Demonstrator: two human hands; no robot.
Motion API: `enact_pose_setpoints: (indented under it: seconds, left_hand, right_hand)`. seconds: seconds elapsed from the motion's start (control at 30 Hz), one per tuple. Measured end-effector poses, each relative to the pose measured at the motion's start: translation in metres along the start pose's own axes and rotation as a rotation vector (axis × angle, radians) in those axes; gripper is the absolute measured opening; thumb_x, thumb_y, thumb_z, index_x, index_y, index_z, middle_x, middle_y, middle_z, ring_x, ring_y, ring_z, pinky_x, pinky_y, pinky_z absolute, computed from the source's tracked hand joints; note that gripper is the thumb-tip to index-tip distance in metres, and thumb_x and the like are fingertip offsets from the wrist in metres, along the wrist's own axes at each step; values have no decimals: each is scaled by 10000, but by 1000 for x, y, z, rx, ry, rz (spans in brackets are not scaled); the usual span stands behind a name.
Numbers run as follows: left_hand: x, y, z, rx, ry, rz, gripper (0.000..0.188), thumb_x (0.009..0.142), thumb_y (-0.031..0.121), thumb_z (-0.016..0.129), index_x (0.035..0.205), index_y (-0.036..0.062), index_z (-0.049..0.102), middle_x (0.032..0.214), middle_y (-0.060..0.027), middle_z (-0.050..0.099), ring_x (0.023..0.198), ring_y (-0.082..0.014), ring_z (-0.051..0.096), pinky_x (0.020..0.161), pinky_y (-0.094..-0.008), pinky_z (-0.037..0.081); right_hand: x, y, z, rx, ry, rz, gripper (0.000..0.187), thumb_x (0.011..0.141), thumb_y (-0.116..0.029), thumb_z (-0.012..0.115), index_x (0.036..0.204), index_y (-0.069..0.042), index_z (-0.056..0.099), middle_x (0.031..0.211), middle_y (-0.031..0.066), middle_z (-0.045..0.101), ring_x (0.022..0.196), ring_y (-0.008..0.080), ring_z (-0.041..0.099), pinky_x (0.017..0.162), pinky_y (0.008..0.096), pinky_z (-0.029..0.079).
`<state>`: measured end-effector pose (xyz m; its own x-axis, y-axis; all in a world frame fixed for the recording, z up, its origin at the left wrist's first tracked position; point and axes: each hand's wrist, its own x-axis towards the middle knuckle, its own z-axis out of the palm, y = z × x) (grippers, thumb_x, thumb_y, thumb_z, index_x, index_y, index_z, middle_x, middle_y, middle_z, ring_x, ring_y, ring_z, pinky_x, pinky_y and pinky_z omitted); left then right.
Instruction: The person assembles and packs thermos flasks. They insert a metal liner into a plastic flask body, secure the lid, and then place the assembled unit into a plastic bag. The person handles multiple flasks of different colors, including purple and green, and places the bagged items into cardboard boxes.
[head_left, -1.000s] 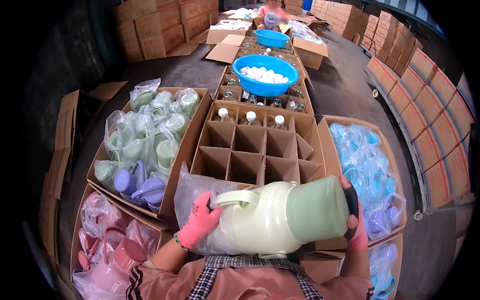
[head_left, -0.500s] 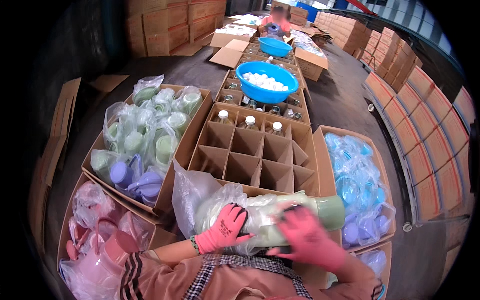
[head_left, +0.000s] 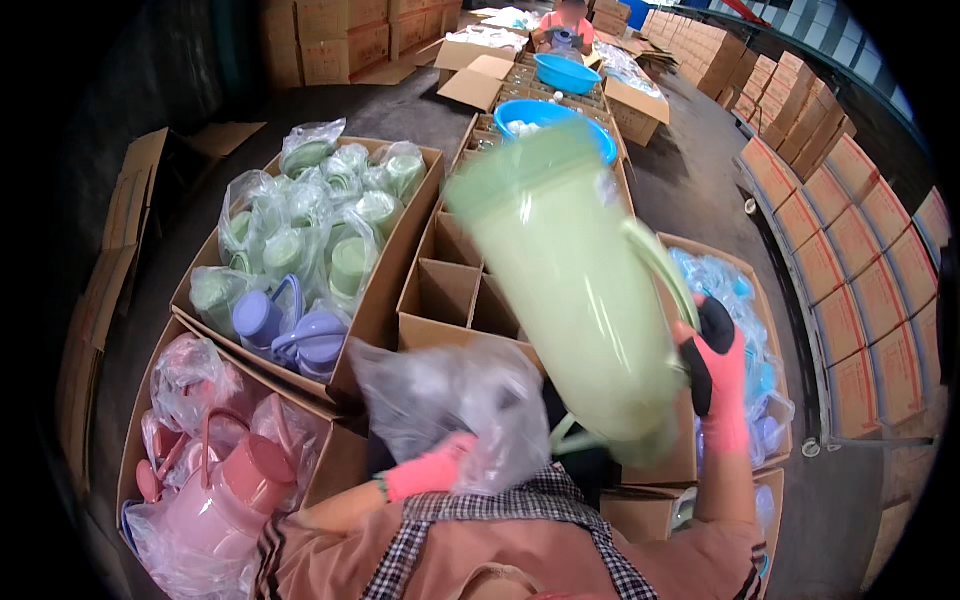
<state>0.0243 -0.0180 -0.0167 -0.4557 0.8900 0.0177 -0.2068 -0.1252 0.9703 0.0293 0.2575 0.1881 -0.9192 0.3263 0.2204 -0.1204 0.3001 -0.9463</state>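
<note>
My right hand, in a pink glove with dark fingertips, is closed around the side handle of a pale green thermos jug. The jug is tilted in the air above the divided carton, its darker green band at the far end and a thin loop at the near end. Motion blurs it slightly. In front of my body, my left hand, gloved in pink, grips a crumpled clear plastic bag; the bag hides part of the fingers. Beneath the jug, the divided carton is partly covered.
To the left stand a carton of bagged green and purple jugs and one of pink jugs. Bagged blue jugs fill a carton at right. Farther off are blue basins, a person and stacked cartons.
The jug has come out of the bag and been lifted up and away from me by my right hand, now on its handle. My left hand has drawn the bag nearer my body.
</note>
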Motion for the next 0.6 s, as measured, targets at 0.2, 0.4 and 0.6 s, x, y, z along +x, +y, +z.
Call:
enact_pose_setpoints:
  seconds: [0.2,0.4,0.6]
  left_hand:
    - [24,-17,16,353,-120,-221,253,798,206,519,987,40,553,991,-115,555,927,-213,518,812,-316,404]
    - [-26,36,-12,601,114,-358,318,811,258,542,1030,28,532,1035,-142,541,928,-240,522,815,-319,406]
    - [-12,76,-20,950,823,-22,276,710,126,614,930,-29,551,916,-196,562,864,-338,546,774,-350,428]
  right_hand:
    - [-20,61,68,207,-66,85,322,694,-75,666,968,18,526,884,64,582,782,130,542,725,244,435]
    - [-125,201,90,21,-176,351,453,662,-196,704,1027,-6,515,892,85,589,840,162,548,768,283,428]
    - [-125,198,95,204,-584,575,402,752,-262,626,1031,1,507,890,76,584,798,145,545,727,280,427]
